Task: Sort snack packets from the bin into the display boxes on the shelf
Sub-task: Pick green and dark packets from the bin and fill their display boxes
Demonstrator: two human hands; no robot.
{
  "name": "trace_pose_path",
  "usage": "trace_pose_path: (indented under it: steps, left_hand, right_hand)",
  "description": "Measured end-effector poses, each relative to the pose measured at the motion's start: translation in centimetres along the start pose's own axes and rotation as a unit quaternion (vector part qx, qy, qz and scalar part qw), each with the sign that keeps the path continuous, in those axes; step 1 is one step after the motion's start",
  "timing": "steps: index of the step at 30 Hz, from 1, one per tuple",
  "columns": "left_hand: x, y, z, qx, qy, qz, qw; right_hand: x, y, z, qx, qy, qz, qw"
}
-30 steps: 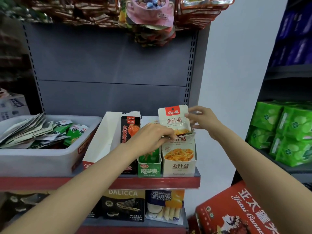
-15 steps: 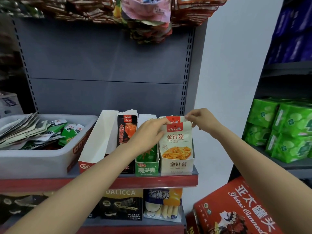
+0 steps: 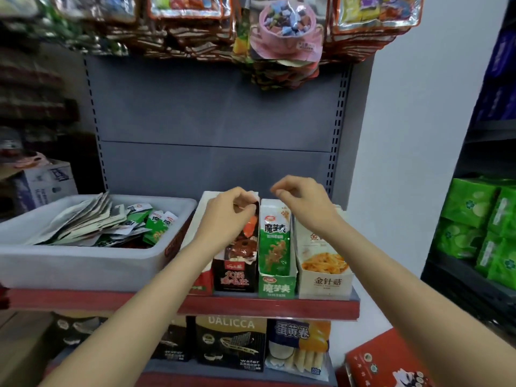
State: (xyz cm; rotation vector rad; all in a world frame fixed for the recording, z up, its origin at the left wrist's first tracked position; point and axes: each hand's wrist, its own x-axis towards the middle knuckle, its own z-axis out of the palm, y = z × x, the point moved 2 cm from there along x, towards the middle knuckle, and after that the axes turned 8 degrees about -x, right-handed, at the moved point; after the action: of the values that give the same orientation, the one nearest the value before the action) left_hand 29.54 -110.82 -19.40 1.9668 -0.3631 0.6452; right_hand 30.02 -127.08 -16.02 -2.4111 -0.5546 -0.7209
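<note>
We are tidying the display boxes on the shelf [image 3: 184, 305]. Our left hand [image 3: 223, 216] pinches the top of a dark packet [image 3: 240, 247] standing in the black box [image 3: 236, 277]. Our right hand [image 3: 304, 203] hovers above the cream box [image 3: 325, 277], fingers curled on nothing. Next, we judge, comes another reach left into the grey bin [image 3: 83, 263], where mixed packets [image 3: 111, 222] lie heaped. The left fingers hide the packet's top edge, and the far-left box is mostly covered by our forearm.

Below the red shelf edge [image 3: 251, 307] stand a black Dalicca wafer box [image 3: 231, 344] and an egg-roll packet [image 3: 298, 349]; green packs [image 3: 480, 227] sit well right.
</note>
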Motion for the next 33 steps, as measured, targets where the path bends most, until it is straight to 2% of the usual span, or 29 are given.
trace_pose_path:
  steps: [6, 11, 14, 18, 20, 22, 25, 27, 30, 31, 33]
  left_hand:
    - [-2.3, -5.9, -12.1, 0.107, 0.121, -0.079, 0.984]
    - [-2.9, -11.6, -22.1, 0.196, 0.171, -0.165, 0.951]
    - [-2.5, -14.6, -26.1, 0.281, 0.121, -0.240, 0.921]
    - [-1.7, -16.7, -28.2, 0.333, 0.019, -0.339, 0.880]
    - [-1.3, -17.3, -28.2, 0.353, -0.028, -0.361, 0.862]
    - [-1.0, -17.9, -28.2, 0.368, -0.034, -0.366, 0.854]
    - [-1.1, -18.7, -28.1, 0.367, 0.005, -0.339, 0.866]
    - [-1.1, -18.2, -28.0, 0.421, 0.038, -0.271, 0.865]
    - [-1.3, -16.3, -27.0, 0.513, 0.078, -0.136, 0.844]
    - [-1.4, -15.6, -26.5, 0.507, 0.088, -0.092, 0.853]
    - [-1.9, -14.5, -25.7, 0.435, 0.107, 0.005, 0.894]
  right_hand:
    - [2.3, -8.3, 10.5, 0.095, -0.068, -0.038, 0.992]
    - [5.4, -15.4, 18.7, 0.078, -0.134, -0.074, 0.985]
    - [7.1, -18.3, 22.8, 0.045, -0.193, -0.096, 0.975]
    - [8.7, -20.0, 27.0, 0.001, -0.282, -0.133, 0.950]
    - [8.9, -20.1, 28.0, -0.029, -0.340, -0.139, 0.930]
    - [9.2, -20.0, 28.5, -0.055, -0.371, -0.138, 0.917]
    - [9.4, -19.8, 28.4, -0.054, -0.374, -0.126, 0.917]
    - [9.4, -19.7, 28.4, -0.032, -0.364, -0.117, 0.923]
    - [9.1, -19.9, 27.4, 0.008, -0.265, -0.130, 0.955]
    - [9.0, -19.9, 26.9, 0.020, -0.230, -0.133, 0.964]
    - [8.8, -19.5, 25.8, 0.018, -0.186, -0.137, 0.973]
